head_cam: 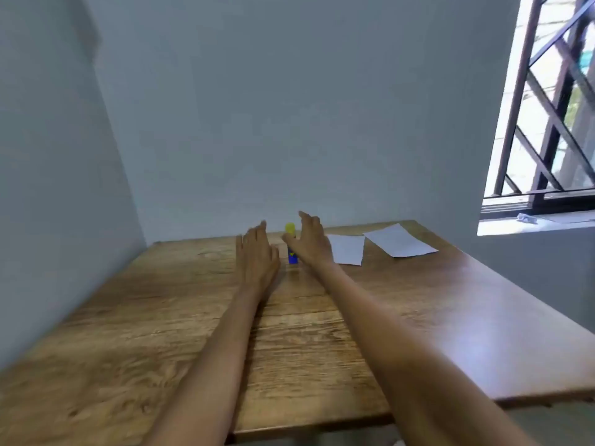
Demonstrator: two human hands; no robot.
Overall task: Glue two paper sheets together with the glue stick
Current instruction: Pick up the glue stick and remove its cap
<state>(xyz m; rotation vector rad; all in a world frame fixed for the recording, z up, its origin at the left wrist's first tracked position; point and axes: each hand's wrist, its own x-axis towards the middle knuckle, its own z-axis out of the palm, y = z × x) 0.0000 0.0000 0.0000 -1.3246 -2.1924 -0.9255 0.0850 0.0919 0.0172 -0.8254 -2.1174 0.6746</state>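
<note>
A blue glue stick (292,257) with a yellow cap stands upright near the far edge of the wooden table (161,317). My right hand (310,241) is open just right of it, thumb close to the stick; whether they touch I cannot tell. My left hand (257,252) is open and lies flat, palm down, just left of the stick, holding nothing. Two white paper sheets lie flat at the far right: a smaller sheet (347,249) beside my right hand and a larger sheet (399,241) farther right, apart from each other.
Grey walls close the table in at the back and left. A window with dark metal bars (547,123) is at the upper right, above a sill. The table's right edge and front edge drop off to the floor.
</note>
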